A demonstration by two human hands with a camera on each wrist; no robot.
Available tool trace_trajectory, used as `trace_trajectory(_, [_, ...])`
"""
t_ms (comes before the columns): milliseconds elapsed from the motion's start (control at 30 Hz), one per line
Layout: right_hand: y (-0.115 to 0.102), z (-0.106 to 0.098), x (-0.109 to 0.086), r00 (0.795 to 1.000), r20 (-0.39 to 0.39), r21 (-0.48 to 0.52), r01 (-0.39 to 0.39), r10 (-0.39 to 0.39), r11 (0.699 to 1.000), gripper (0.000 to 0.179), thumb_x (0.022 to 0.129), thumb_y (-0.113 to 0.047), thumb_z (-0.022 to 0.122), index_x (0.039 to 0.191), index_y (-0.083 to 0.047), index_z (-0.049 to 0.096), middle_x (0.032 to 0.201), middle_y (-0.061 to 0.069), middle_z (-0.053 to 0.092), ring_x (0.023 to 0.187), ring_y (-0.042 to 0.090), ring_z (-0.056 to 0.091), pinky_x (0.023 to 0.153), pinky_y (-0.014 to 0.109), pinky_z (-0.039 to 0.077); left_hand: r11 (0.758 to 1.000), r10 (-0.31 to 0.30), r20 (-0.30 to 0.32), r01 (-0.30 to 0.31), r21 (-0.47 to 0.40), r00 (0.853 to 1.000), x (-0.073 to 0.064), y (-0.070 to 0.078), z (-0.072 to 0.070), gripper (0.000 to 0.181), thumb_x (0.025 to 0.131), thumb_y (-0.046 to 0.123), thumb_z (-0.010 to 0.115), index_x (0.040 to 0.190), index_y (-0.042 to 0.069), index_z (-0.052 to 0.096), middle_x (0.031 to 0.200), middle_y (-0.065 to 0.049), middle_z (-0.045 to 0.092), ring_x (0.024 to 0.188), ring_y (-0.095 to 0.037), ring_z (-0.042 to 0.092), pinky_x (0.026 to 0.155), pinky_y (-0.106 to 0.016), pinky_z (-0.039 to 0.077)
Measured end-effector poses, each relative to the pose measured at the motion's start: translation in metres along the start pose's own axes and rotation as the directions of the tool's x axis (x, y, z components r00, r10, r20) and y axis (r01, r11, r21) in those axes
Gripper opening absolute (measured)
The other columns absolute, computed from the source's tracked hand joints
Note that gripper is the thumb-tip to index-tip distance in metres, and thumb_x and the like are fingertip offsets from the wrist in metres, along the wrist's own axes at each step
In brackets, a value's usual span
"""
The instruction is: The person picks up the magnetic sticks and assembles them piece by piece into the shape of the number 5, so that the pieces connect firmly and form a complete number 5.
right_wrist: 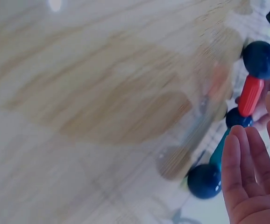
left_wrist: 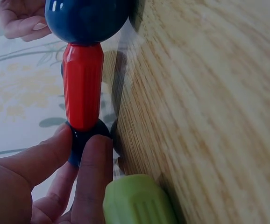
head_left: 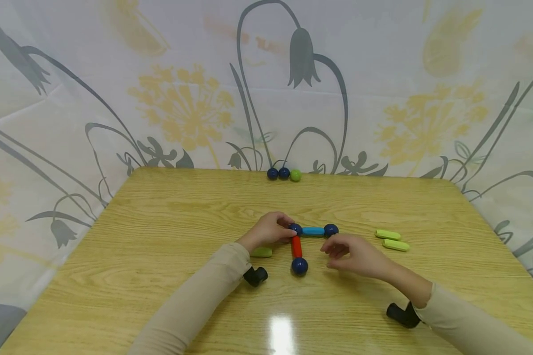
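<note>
Two sticks and several dark blue balls form an L on the table. My left hand (head_left: 270, 230) pinches the corner ball (head_left: 296, 229) between thumb and fingers. From that ball a light blue stick (head_left: 313, 231) runs right to another ball (head_left: 331, 230). A red stick (head_left: 297, 246) runs toward me to a third ball (head_left: 299, 266), seen large in the left wrist view. My right hand (head_left: 353, 254) hovers just right of the L, fingers loosely bent and holding nothing. Beneath my left wrist lies a yellow-green stick (head_left: 262, 252), partly hidden.
Two more yellow-green sticks (head_left: 395, 245) lie to the right of my right hand. At the table's back edge two dark blue balls (head_left: 278, 173) and a green ball (head_left: 295, 175) sit in a row, before a flower-patterned cloth (head_left: 186, 98).
</note>
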State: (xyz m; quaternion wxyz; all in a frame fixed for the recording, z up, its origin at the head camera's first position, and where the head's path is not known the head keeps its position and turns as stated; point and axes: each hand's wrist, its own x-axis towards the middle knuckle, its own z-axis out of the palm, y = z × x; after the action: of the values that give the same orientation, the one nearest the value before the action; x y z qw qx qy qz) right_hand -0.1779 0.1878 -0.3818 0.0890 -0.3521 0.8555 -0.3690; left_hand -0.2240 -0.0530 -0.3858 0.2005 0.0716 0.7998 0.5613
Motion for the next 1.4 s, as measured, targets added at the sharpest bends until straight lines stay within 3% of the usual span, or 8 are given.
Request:
trace_trajectory(433, [0.013, -0.019, -0.030, 0.992, -0.123, -0.073, -0.031, 0.021, 0.997, 0.019, 0.082, -0.010, 0.072, 0.099, -0.003, 0.065, 0.091, 0.005, 0.064, 0.080, 0.012, 0.060, 0.068, 0.027, 0.051, 1.000, -0.001, -0.004, 0.001, 0.020, 1.000, 0.003, -0.004, -0.001, 0.029, 0.086, 0.004, 0.066, 0.114, -0.001, 0.060, 0.105, -0.014, 0.057, 0.086, -0.022, 0.063, 0.072, -0.029, 0.054])
trace_trajectory(800, [0.023, -0.031, -0.047, 0.976, -0.199, -0.140, -0.115, 0.086, 0.983, 0.021, 0.081, -0.009, 0.073, 0.100, -0.004, 0.065, 0.093, 0.004, 0.064, 0.081, 0.014, 0.061, 0.068, 0.027, 0.051, 1.000, 0.007, -0.002, -0.007, 0.030, 1.000, 0.004, -0.003, -0.002, 0.029, 0.086, 0.004, 0.066, 0.114, -0.001, 0.059, 0.106, -0.014, 0.057, 0.089, -0.022, 0.062, 0.073, -0.029, 0.053])
trace_trajectory(1033, [0.029, -0.040, -0.058, 0.957, -0.252, -0.136, -0.183, 0.144, 0.974, 0.022, 0.081, -0.008, 0.073, 0.101, -0.002, 0.065, 0.096, 0.008, 0.064, 0.082, 0.016, 0.061, 0.069, 0.026, 0.051, 1.000, 0.008, 0.002, -0.008, 0.026, 1.000, 0.004, -0.003, -0.002, 0.030, 0.086, 0.004, 0.066, 0.115, -0.002, 0.059, 0.107, -0.014, 0.057, 0.090, -0.022, 0.062, 0.074, -0.029, 0.053])
trace_trajectory(1400, [0.041, -0.052, -0.071, 0.937, -0.319, -0.186, -0.209, 0.142, 0.960, 0.022, 0.080, -0.006, 0.073, 0.100, 0.000, 0.066, 0.095, 0.010, 0.064, 0.083, 0.020, 0.061, 0.066, 0.024, 0.051, 1.000, 0.010, 0.008, -0.010, 0.025, 1.000, 0.003, -0.002, -0.002, 0.028, 0.087, 0.003, 0.065, 0.114, -0.001, 0.059, 0.106, -0.014, 0.057, 0.089, -0.022, 0.062, 0.073, -0.028, 0.053])
